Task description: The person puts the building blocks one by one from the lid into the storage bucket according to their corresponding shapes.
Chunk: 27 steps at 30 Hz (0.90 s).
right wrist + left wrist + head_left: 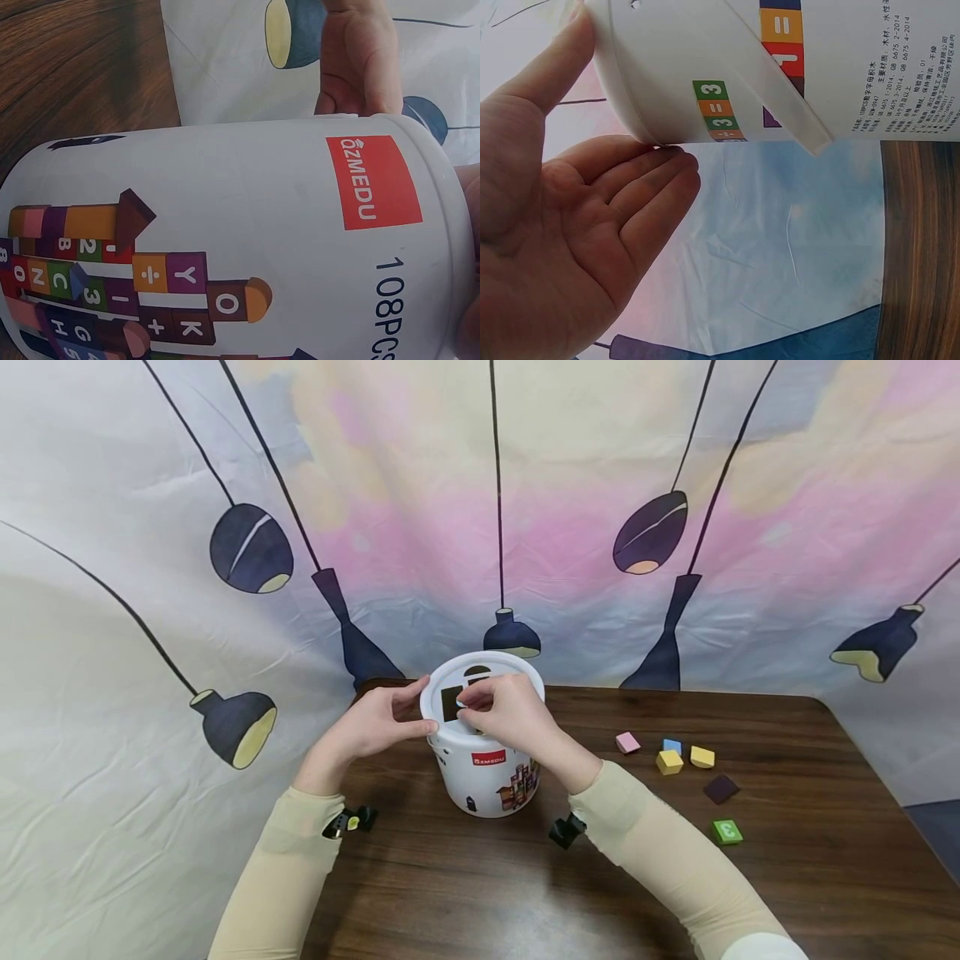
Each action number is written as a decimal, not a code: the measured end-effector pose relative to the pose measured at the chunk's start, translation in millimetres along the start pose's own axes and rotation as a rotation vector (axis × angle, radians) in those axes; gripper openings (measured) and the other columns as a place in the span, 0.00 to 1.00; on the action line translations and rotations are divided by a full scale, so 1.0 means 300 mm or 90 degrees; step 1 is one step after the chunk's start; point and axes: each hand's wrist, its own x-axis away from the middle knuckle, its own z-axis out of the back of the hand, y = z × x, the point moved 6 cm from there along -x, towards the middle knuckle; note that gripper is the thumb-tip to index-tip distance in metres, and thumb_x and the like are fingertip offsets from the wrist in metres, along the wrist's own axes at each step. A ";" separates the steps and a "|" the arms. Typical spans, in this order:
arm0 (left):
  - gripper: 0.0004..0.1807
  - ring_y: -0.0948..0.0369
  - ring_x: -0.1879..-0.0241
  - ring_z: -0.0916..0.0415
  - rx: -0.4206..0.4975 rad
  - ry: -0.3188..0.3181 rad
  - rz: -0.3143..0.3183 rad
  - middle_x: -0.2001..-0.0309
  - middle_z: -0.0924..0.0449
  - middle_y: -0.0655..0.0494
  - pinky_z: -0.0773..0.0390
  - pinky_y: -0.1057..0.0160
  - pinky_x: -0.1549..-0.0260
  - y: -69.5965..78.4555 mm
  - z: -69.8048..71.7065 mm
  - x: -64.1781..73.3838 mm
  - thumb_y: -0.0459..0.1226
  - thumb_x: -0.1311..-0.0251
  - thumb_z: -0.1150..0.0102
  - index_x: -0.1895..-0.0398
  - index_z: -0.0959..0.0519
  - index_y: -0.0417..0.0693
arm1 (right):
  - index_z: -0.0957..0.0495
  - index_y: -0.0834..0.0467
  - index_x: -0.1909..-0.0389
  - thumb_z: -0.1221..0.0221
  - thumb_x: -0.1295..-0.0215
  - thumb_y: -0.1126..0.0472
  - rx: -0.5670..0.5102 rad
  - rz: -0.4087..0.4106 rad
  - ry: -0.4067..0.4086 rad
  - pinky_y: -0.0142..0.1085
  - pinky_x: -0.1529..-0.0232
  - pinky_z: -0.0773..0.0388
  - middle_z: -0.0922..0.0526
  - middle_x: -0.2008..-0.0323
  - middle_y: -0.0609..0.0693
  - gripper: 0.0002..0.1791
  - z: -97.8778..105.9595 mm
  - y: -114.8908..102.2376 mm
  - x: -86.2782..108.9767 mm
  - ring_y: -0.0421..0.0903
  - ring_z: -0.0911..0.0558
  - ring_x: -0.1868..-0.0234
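Note:
A white lidded bucket [461, 781] stands upright on the table, printed with coloured letter blocks and a red label [375, 182]. Dark cut-out holes show in its lid [433, 693]. My left hand [372, 720] steadies the rim from the left, thumb at the front and fingers farther back. In the left wrist view, that hand's fairly straight fingers touch the rim. Over the lid, my right hand [510, 710] pinches a small block [461, 702] at the square hole; only a white-blue bit of it shows. Just the edge of the right hand appears in the right wrist view.
To the right on the brown wooden table [480, 893] lie a pink block [627, 742], a blue block [672, 746], two yellow blocks [670, 762], a dark block [722, 789] and a green block [727, 832]. A lamp-patterned cloth [420, 527] hangs behind.

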 end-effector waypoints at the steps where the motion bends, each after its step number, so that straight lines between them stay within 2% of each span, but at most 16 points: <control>1: 0.49 0.54 0.27 0.29 0.002 0.001 0.000 0.23 0.32 0.45 0.26 0.47 0.31 -0.001 0.000 0.000 0.50 0.35 0.24 0.17 0.38 0.45 | 0.07 0.59 0.55 0.27 0.33 0.61 0.000 0.000 0.000 0.34 0.59 0.14 0.08 0.64 0.46 0.09 0.000 0.000 0.001 0.37 0.11 0.63; 9: 0.49 0.53 0.28 0.28 0.020 -0.006 -0.001 0.23 0.33 0.45 0.24 0.48 0.33 -0.007 -0.001 0.000 0.49 0.34 0.24 0.16 0.39 0.45 | 0.08 0.59 0.55 0.27 0.33 0.61 0.000 0.003 0.002 0.33 0.58 0.14 0.08 0.63 0.45 0.09 -0.001 0.001 0.003 0.36 0.11 0.62; 13: 0.49 0.54 0.28 0.28 0.022 -0.005 -0.001 0.23 0.33 0.45 0.25 0.48 0.33 -0.009 0.000 0.001 0.49 0.34 0.24 0.16 0.38 0.45 | 0.08 0.60 0.53 0.27 0.32 0.61 -0.013 0.022 0.011 0.32 0.58 0.14 0.08 0.62 0.46 0.10 -0.001 0.000 0.003 0.36 0.11 0.61; 18: 0.49 0.53 0.28 0.29 0.032 -0.006 -0.005 0.22 0.33 0.44 0.24 0.47 0.33 -0.009 0.001 0.003 0.48 0.34 0.24 0.16 0.39 0.45 | 0.09 0.62 0.50 0.28 0.31 0.62 -0.064 0.076 0.043 0.30 0.55 0.14 0.08 0.58 0.50 0.12 0.010 0.001 0.014 0.39 0.10 0.59; 24: 0.49 0.53 0.27 0.29 0.028 -0.003 -0.007 0.22 0.33 0.44 0.25 0.47 0.32 -0.006 0.000 0.002 0.48 0.34 0.24 0.17 0.38 0.45 | 0.09 0.63 0.50 0.28 0.32 0.64 -0.119 0.182 0.118 0.33 0.55 0.13 0.08 0.54 0.51 0.12 0.053 0.026 0.050 0.42 0.09 0.56; 27: 0.49 0.53 0.27 0.30 0.023 -0.002 -0.007 0.22 0.33 0.44 0.26 0.47 0.31 -0.003 -0.002 0.000 0.48 0.34 0.23 0.17 0.38 0.44 | 0.09 0.64 0.50 0.27 0.32 0.67 -0.165 0.196 0.161 0.36 0.54 0.12 0.08 0.53 0.52 0.12 0.088 0.066 0.080 0.45 0.09 0.55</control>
